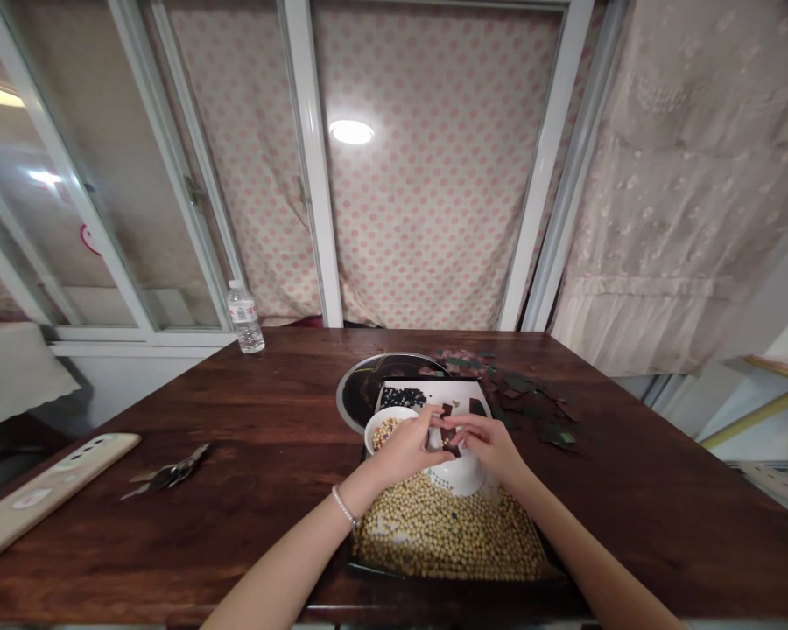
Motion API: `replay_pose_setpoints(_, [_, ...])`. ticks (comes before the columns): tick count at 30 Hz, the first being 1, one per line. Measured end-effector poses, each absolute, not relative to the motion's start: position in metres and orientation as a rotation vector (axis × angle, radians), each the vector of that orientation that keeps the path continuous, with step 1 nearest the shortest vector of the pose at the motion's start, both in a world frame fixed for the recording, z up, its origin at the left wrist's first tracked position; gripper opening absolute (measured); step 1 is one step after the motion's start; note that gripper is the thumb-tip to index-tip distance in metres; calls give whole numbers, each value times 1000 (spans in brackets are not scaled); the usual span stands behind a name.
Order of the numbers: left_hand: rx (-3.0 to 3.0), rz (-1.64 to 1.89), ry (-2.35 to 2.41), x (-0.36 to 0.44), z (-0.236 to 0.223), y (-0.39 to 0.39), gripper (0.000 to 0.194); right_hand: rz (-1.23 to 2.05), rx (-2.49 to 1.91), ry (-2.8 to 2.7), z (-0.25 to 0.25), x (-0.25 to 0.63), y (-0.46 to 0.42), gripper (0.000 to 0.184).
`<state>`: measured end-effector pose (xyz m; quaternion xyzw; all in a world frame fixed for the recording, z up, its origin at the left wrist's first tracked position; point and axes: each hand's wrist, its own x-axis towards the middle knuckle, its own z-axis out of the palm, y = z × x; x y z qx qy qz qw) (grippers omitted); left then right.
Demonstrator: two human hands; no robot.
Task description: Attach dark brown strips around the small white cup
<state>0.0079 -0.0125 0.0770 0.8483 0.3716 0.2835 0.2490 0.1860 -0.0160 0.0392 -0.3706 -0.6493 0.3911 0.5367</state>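
My left hand (408, 448) and my right hand (487, 444) meet above a white bowl (460, 477), fingers pinched together on a small dark piece (451, 444) between them. A bracelet circles my left wrist. Under my forearms lies a dark tray (368, 567) heaped with pale yellow beans (447, 534). Just behind my left hand sits a small white bowl of mixed coloured beads (384, 429). A white tray (433, 395) with dark beans stands behind the hands.
A round dark plate (358, 389) lies behind the trays. Scattered dark flat pieces (531, 407) cover the table to the right. A water bottle (245, 317) stands at the far left edge, keys (171, 474) and a long pale board (39, 494) lie at the left.
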Motion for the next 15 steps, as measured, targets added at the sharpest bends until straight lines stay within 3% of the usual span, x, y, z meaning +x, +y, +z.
replay_pose_setpoints(4, [2294, 777, 1014, 8, 78, -13, 52, 905, -907, -1527, 40, 183, -17, 21])
replay_pose_setpoints(15, [2294, 770, 1019, 5, 83, -16, 52, 708, -1024, -1564, 39, 186, -9, 14])
